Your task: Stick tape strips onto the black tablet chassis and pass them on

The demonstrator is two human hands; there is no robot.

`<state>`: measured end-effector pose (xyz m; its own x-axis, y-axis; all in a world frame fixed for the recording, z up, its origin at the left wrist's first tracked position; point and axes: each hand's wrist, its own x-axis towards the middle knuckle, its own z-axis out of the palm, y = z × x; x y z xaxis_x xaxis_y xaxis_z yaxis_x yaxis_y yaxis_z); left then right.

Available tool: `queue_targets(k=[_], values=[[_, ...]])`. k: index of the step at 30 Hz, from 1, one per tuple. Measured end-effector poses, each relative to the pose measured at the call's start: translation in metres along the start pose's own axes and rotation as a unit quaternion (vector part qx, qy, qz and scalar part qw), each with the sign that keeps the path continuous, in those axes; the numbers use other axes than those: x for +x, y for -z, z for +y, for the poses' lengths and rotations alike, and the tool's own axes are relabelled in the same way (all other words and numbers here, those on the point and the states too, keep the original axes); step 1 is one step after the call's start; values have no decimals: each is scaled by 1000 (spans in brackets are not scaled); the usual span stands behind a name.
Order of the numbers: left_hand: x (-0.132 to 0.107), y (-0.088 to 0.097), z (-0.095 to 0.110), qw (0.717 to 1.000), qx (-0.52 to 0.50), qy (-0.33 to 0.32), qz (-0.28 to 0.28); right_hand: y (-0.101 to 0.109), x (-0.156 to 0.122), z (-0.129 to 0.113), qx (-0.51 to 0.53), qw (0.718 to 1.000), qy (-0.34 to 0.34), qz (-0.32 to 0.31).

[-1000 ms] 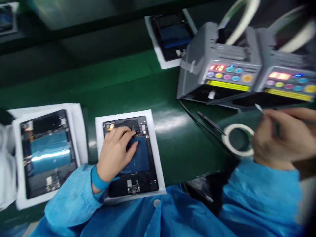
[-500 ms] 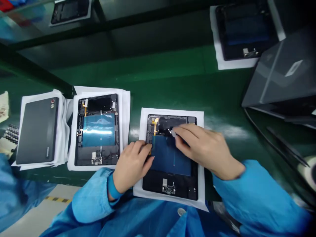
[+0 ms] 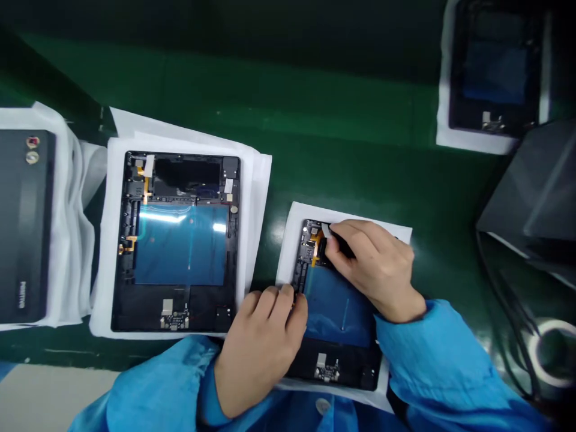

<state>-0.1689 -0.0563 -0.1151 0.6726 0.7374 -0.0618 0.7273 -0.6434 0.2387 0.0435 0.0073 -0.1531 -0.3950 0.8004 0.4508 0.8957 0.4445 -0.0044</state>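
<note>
Green counter (image 3: 315, 138), open tablet (image 3: 335, 306) at front edge, left hand (image 3: 261, 342) fingers bent, pressing its left side, right hand (image 3: 373, 264) fingers pinching white tape strip (image 3: 326, 230).

Three opened tablets: left opened tablet (image 3: 180, 240), middle opened tablet (image 3: 338, 312), far opened tablet (image 3: 495, 66). One closed tablet (image 3: 22, 222). Four white sheets (image 3: 257, 180), one under each tablet. One tape roll (image 3: 551, 354). One grey machine (image 3: 535, 198). One white tape strip (image 3: 326, 230). Two hands: left hand (image 3: 261, 351), right hand (image 3: 375, 267). One green bench (image 3: 315, 138).

Second open tablet (image 3: 180, 240) (blue battery), closed tablet (image 3: 22, 222), tape roll (image 3: 534, 357), green belt (image 3: 315, 150)
</note>
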Motion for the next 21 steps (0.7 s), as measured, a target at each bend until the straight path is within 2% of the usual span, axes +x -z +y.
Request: queue_targets(k=[9,21], values=[[-3,-2,-1,999,-31,6,5,-2,-5,3,24,999,-4,-28],[2,1,-1,1000,-24,0,15,4,-1,1,16,996,-16,-82]])
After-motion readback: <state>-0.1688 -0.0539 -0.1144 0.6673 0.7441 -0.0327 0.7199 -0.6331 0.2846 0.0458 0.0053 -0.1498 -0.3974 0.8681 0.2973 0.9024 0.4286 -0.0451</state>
